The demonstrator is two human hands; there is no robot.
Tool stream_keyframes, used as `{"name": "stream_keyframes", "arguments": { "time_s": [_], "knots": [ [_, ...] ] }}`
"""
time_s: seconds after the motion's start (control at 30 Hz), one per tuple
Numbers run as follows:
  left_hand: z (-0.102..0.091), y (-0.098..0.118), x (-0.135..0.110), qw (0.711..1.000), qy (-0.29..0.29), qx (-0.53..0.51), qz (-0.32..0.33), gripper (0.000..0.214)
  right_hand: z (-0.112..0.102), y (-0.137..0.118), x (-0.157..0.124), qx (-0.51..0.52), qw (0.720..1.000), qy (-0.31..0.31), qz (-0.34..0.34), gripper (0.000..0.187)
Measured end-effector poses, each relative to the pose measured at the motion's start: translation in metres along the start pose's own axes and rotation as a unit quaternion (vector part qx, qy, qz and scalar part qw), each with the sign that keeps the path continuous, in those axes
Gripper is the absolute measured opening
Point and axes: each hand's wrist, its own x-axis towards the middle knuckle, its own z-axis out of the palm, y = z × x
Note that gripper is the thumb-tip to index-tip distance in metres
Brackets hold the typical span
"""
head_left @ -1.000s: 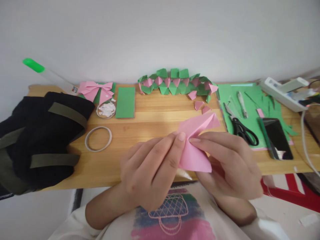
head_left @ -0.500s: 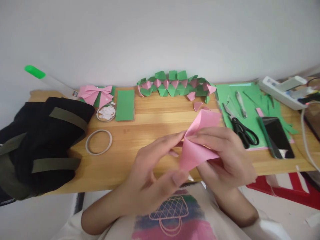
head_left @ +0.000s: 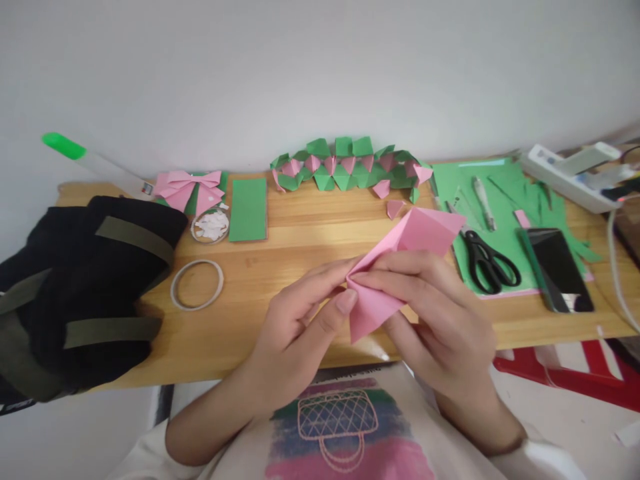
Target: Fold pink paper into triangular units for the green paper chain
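Observation:
A folded pink paper (head_left: 415, 237) is held above the near edge of the wooden table (head_left: 300, 247). My left hand (head_left: 300, 327) pinches its left corner with thumb and fingertips. My right hand (head_left: 435, 313) is closed on it from the right, fingers laid across the fold. The paper's far end points up and to the right, toward the scissors (head_left: 487, 263).
At the back lie a green and pink folded paper chain (head_left: 345, 167), a pink paper bow (head_left: 187, 187), a green card (head_left: 249, 209) and a small dish of white scraps (head_left: 211, 225). A tape ring (head_left: 197, 285) and a black bag (head_left: 75, 287) sit left; a phone (head_left: 560, 270) on green paper and a power strip (head_left: 570, 177) sit right.
The pink paper has turned and stretched out toward the upper right. My left hand has closed back onto its left corner after briefly loosening; both hands shifted slightly.

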Motion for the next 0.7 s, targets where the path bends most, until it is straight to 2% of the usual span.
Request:
{"name": "stream_keyframes", "arguments": {
  "time_s": [0.33, 0.47, 0.7],
  "knots": [
    [-0.0033, -0.0019, -0.0029, 0.998, -0.054, -0.010, 0.023, 0.040, -0.0030, -0.0041, 0.0001, -0.003, 1.000, -0.001, -0.028, 0.032],
    [-0.0044, -0.0026, -0.0035, 0.996, -0.081, -0.019, 0.024, 0.040, -0.0022, -0.0057, 0.0000, -0.021, 0.999, 0.007, -0.031, 0.028],
    [-0.0028, -0.0049, -0.0018, 0.995, -0.074, -0.057, 0.034, 0.037, -0.0046, -0.0083, -0.0008, -0.057, 0.997, -0.028, -0.039, 0.023]
  ]
}}
